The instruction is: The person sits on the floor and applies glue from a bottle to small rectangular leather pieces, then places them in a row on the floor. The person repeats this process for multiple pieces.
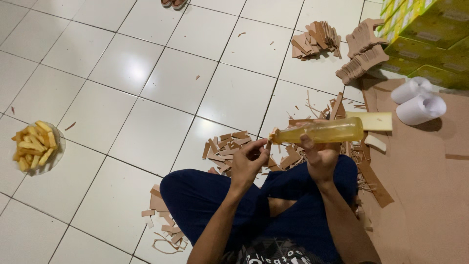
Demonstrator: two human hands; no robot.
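Overhead, 2 hands: right hand (320, 157) holds 1 bottle (320, 132); left hand (248, 159) pinches its nozzle.

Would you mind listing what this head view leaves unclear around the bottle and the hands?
- Bottle nozzle: the left hand fingers hide it, so cap on or off is unclear.
- Strip in the left fingers, if any: too small.
- Bottle's underside: hidden by the right hand.
- Yellow boxes: cut by the top right edge.
- Sandals: cut by the top edge.
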